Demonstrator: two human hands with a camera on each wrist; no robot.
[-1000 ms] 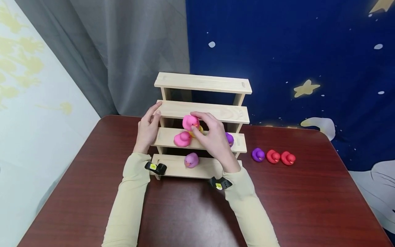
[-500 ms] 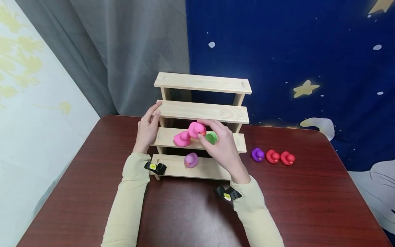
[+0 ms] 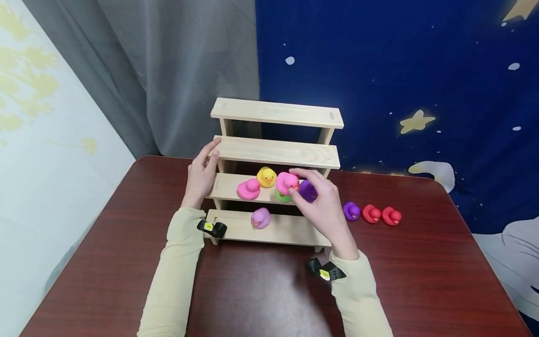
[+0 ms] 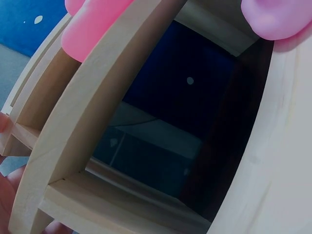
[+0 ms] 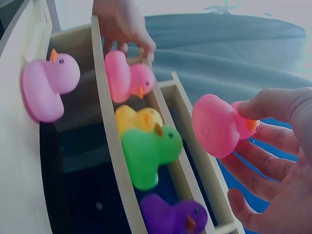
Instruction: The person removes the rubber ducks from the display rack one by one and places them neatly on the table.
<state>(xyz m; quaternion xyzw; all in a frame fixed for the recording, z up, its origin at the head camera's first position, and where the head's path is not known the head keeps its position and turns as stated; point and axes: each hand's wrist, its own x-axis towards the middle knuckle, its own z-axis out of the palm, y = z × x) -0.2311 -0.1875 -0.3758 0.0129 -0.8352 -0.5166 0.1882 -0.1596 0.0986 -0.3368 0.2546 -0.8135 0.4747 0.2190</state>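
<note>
My right hand [image 3: 321, 201] pinches a pink rubber duck [image 5: 214, 126] between thumb and fingertips, raised above the second tier of a stepped wooden shelf [image 3: 273, 152]. My left hand [image 3: 201, 177] grips the shelf's left end near the third tier; some of its fingers are hidden behind the wood. On the second tier stand another pink rubber duck [image 3: 248, 189], a yellow duck [image 3: 266, 177], a green duck [image 5: 151, 156] and a purple duck [image 3: 308, 191]. In the head view, the held duck partly covers the green one. A lilac duck [image 3: 260, 218] sits on the lowest tier.
To the right of the shelf, another purple duck [image 3: 351, 211] and two red ducks, one beside it [image 3: 371, 214] and one farther right [image 3: 391, 216], stand on the dark wooden table [image 3: 421, 262]. Grey and blue curtains [image 3: 370, 79] hang behind.
My right hand has moved to the right and slightly toward me with the pink duck, uncovering the yellow duck. The left hand has stayed at the shelf's end.
</note>
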